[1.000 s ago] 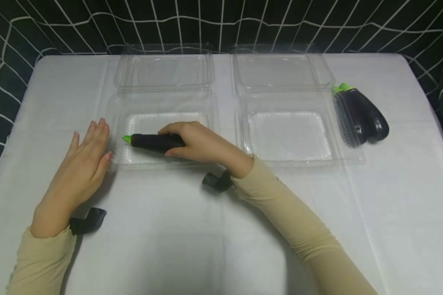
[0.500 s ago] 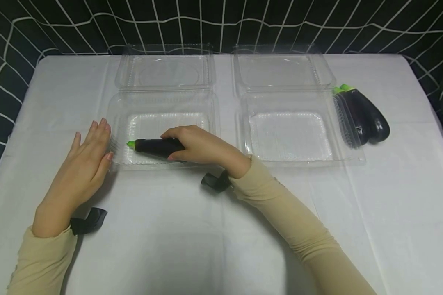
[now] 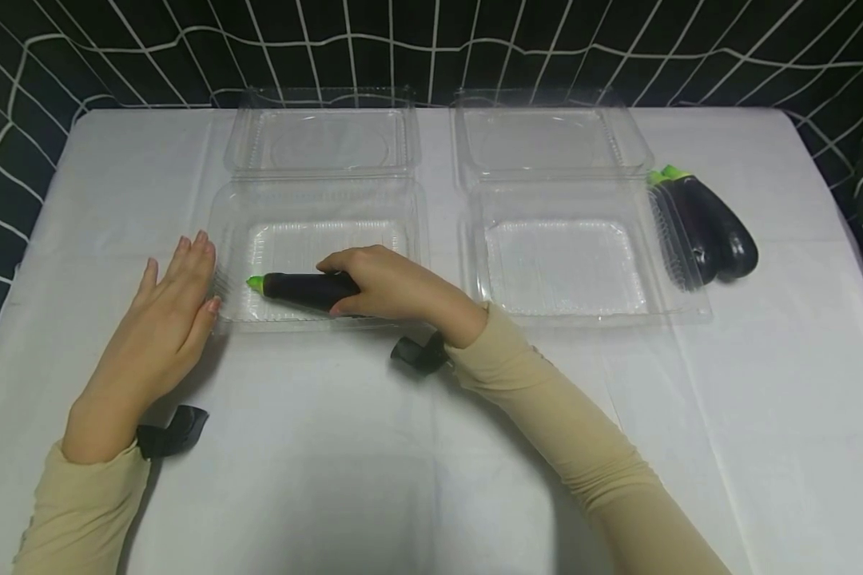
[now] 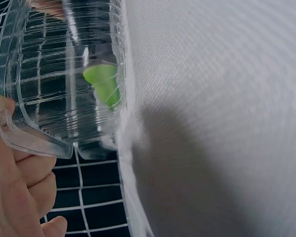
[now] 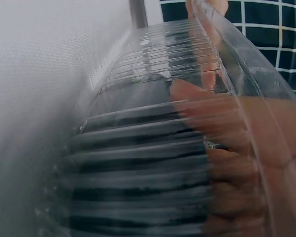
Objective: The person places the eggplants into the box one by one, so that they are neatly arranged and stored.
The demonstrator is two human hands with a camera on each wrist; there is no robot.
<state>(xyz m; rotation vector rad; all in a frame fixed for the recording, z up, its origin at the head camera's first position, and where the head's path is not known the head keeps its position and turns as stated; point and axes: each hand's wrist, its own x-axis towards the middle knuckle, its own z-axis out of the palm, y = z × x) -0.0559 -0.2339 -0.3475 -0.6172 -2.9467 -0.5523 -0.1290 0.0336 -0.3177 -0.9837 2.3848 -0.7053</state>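
My right hand grips a dark eggplant by its thick end, low inside the left clear plastic clamshell container. The eggplant lies sideways, its green stem end pointing left. Through the container's ribbed wall, the left wrist view shows the green stem, and the right wrist view shows the dark body with my fingers beside it. My left hand rests against the container's left edge with its fingers straight. Its thumb touches the rim in the left wrist view.
A second clear clamshell container stands to the right with its lid folded back. Beyond its right side lie two more eggplants, partly seen through the plastic. White cloth covers the table, and dark netting-patterned fabric rises behind.
Over the last second the eggplant has shifted slightly right and down in the container, my right hand moving with it. My left hand has stayed nearly still.
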